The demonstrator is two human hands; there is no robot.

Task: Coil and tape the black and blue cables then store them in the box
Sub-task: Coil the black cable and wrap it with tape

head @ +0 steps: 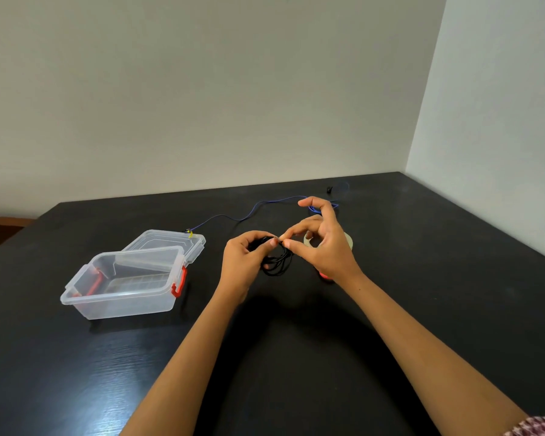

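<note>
Item 1. Black cable (277,265): hanging as a small coil above the bench (422,278), between both hands.
Item 2. Left hand (243,256): curling round the coil's left side and gripping it.
Item 3. Right hand (324,247): thumb and forefinger pinching the top of the coil, the other fingers lifting clear.
Item 4. Blue cable (258,204): lying uncoiled along the far bench. It is carrying a yellow tag (190,234) at its left end, print too small to read.
Item 5. Box (117,305): clear plastic with red latches (178,286), sitting open at the left with its lid (170,239) lying behind.
Item 6. Tape roll (350,240): pale, resting just behind the right hand.
</note>
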